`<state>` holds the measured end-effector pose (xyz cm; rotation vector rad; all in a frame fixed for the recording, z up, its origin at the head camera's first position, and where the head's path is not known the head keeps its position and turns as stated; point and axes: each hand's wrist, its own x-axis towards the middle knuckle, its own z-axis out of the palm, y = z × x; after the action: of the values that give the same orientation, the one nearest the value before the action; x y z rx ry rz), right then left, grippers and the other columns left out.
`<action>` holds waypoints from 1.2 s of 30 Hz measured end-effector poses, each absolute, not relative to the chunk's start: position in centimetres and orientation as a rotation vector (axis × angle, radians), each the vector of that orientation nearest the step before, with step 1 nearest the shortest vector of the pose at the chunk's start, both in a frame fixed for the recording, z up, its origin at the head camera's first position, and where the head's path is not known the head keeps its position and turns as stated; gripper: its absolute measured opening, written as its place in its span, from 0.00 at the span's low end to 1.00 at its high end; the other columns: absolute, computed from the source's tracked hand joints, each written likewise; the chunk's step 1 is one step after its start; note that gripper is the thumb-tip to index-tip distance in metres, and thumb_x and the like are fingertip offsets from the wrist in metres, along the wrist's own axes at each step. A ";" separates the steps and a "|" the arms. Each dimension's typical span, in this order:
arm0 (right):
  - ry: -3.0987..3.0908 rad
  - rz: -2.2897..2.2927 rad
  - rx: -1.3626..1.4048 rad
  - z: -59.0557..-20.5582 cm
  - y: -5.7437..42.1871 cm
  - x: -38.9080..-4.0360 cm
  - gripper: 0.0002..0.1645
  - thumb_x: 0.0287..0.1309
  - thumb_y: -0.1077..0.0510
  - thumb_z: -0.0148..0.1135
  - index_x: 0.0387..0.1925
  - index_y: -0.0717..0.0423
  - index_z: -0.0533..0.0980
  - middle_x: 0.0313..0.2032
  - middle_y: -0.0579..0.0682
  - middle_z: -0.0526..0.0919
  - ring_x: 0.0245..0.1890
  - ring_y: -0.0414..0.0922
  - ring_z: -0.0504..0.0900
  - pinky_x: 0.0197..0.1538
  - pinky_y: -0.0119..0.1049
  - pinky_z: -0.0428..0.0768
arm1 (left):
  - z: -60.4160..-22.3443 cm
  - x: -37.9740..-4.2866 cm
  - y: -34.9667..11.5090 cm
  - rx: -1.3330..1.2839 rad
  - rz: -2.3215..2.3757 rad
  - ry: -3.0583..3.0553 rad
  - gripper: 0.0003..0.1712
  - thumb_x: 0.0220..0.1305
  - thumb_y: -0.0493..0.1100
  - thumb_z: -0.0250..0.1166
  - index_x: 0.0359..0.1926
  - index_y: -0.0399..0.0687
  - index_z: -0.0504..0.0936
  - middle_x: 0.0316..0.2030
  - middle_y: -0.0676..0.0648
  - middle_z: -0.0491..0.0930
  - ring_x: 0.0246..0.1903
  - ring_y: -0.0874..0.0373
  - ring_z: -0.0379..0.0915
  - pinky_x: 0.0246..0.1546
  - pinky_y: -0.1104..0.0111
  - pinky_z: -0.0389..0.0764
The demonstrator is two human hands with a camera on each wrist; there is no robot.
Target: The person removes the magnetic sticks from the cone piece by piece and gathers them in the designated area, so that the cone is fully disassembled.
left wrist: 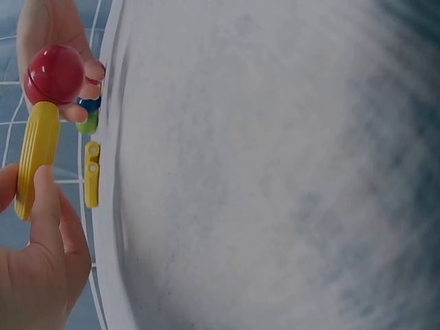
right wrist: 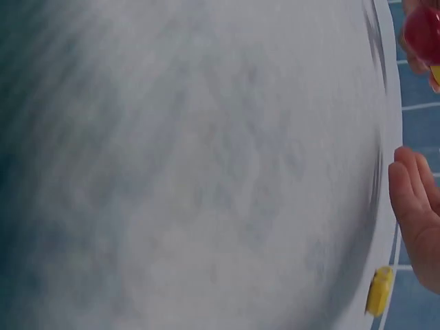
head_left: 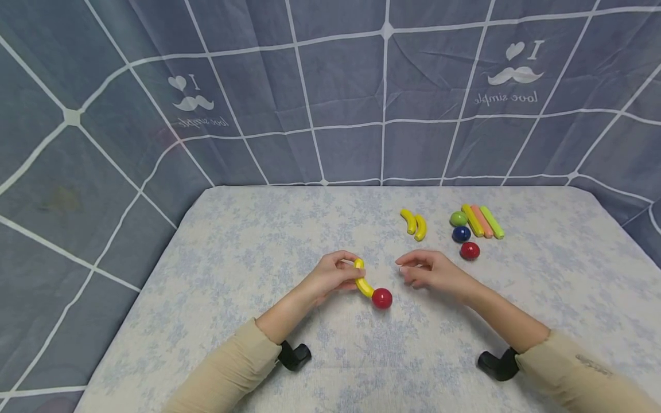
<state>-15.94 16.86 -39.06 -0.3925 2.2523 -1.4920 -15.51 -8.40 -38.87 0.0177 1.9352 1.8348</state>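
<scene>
Between thumb and fingers, my left hand (head_left: pixel 333 275) pinches a yellow curved toy piece (head_left: pixel 364 287) just above the table. A glossy red ball (head_left: pixel 382 298) sits against the lower end of that piece; the left wrist view shows the ball (left wrist: pixel 60 72) joined to its tip. To the right, my right hand (head_left: pixel 431 271) is held in the air with fingers loosely bent and nothing in them, apart from the ball. In the right wrist view, the fingers of this hand (right wrist: pixel 418 216) appear near the edge.
Two more yellow curved pieces (head_left: pixel 420 228) lie farther back on the patterned tablecloth (head_left: pixel 248 246). Right of them are a green ball (head_left: pixel 458 219), a blue ball (head_left: pixel 461 234), another red ball (head_left: pixel 470 251), and yellow, pink (head_left: pixel 482 221) and lime sticks (head_left: pixel 492 222). A grey-blue curtain (head_left: pixel 341 155) hangs behind.
</scene>
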 end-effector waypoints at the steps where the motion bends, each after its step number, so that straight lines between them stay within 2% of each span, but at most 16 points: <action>1: 2.221 -1.507 -0.370 -39.1 16.6 -15.9 0.24 0.61 0.57 0.59 0.53 0.69 0.71 0.42 0.61 0.80 0.37 0.50 0.80 0.42 0.39 0.81 | -38.9 -15.5 -8.4 0.017 1.848 1.936 0.20 0.57 0.34 0.64 0.51 0.34 0.73 0.32 0.45 0.74 0.27 0.59 0.78 0.38 0.65 0.81; 9: 2.043 -1.616 -0.339 -39.0 14.8 -15.6 0.27 0.63 0.55 0.57 0.56 0.69 0.67 0.52 0.63 0.75 0.43 0.46 0.79 0.45 0.44 0.80 | -38.8 -15.7 -7.8 0.012 2.012 1.928 0.19 0.59 0.34 0.63 0.50 0.33 0.72 0.32 0.46 0.75 0.30 0.60 0.77 0.42 0.62 0.80; 16: 1.952 -1.706 -0.329 -38.9 13.6 -15.8 0.27 0.62 0.58 0.57 0.57 0.72 0.65 0.47 0.59 0.78 0.41 0.46 0.80 0.46 0.44 0.79 | -38.4 -15.8 -7.5 -0.089 2.140 1.939 0.19 0.59 0.34 0.64 0.51 0.35 0.72 0.32 0.46 0.75 0.30 0.61 0.77 0.38 0.67 0.81; 21: 1.910 -1.791 -0.253 -38.7 12.8 -16.2 0.28 0.62 0.59 0.57 0.58 0.72 0.63 0.44 0.58 0.78 0.38 0.46 0.80 0.45 0.39 0.80 | -38.5 -16.0 -7.3 -0.186 2.242 1.864 0.20 0.59 0.34 0.64 0.52 0.36 0.71 0.36 0.44 0.77 0.32 0.60 0.78 0.37 0.70 0.80; 27: 1.786 -1.979 -0.152 -38.7 12.5 -16.7 0.31 0.61 0.62 0.57 0.60 0.73 0.59 0.39 0.51 0.80 0.37 0.45 0.82 0.43 0.36 0.80 | -38.9 -16.1 -7.1 -0.240 2.380 1.702 0.22 0.61 0.33 0.62 0.56 0.36 0.68 0.35 0.47 0.75 0.33 0.61 0.77 0.36 0.74 0.79; 31: 1.681 -2.083 -0.065 -38.7 12.2 -16.8 0.23 0.61 0.64 0.56 0.55 0.70 0.64 0.37 0.49 0.81 0.35 0.44 0.82 0.42 0.35 0.80 | -39.0 -16.1 -6.7 -0.274 2.457 1.596 0.25 0.61 0.32 0.61 0.59 0.36 0.66 0.38 0.46 0.74 0.35 0.60 0.76 0.39 0.71 0.80; 34: 1.626 -2.142 -0.016 -38.7 12.1 -16.8 0.17 0.61 0.65 0.56 0.51 0.66 0.67 0.38 0.50 0.80 0.36 0.45 0.82 0.42 0.34 0.81 | -38.9 -16.1 -6.4 -0.291 2.511 1.514 0.28 0.60 0.30 0.60 0.61 0.36 0.63 0.44 0.42 0.73 0.36 0.59 0.76 0.41 0.68 0.80; 36: 1.611 -2.175 -0.002 -38.7 11.9 -16.8 0.18 0.60 0.66 0.57 0.52 0.67 0.68 0.40 0.51 0.78 0.37 0.44 0.82 0.42 0.35 0.80 | -38.9 -16.1 -6.1 -0.305 2.545 1.475 0.30 0.60 0.28 0.59 0.63 0.37 0.62 0.49 0.38 0.71 0.37 0.59 0.76 0.41 0.67 0.80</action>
<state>-16.75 11.87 -38.73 -0.0025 1.6105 -2.1754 -16.08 -6.11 -38.85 -0.3047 1.4752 2.5445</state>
